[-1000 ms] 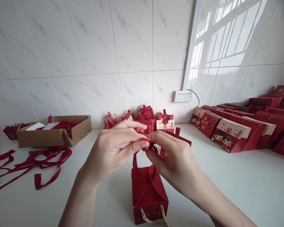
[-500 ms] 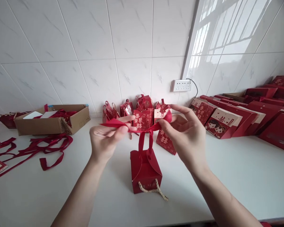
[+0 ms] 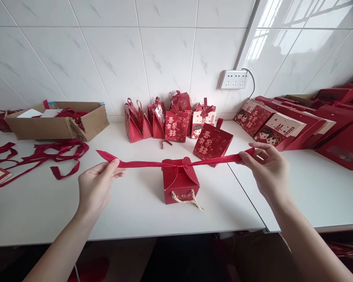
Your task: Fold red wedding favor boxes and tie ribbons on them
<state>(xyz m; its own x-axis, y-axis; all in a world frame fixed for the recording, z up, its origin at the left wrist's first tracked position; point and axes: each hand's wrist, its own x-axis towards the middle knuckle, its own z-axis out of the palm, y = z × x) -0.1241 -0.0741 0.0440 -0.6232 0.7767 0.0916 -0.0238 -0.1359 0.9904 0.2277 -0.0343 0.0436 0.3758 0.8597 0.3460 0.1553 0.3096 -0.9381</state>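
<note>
Holds a red ribbon (image 3: 141, 164) taut and nearly level between both hands, with its middle crossed in a flat first tie on top of the small red box (image 3: 179, 184), which sits midway between the hands on the table (image 3: 135, 219). Pinches one end between thumb and fingers of the left hand (image 3: 95, 188), with a short tail left poking past the grip. Pinches the other end in the fingertips of the right hand (image 3: 267, 172), with the remaining fingers loosely spread. Judging from that: flaps closed and first cross drawn snug, but no loops or bow formed yet, with both tails free. Against half a second ago: hands now well apart and low instead of close together above the box, with the ribbon pulled flat onto the lid rather than rising in a slack loop. Leaves untouched the loose ribbons (image 3: 61, 148) beyond the left hand and the other boxes (image 3: 176, 125) farther back.
</note>
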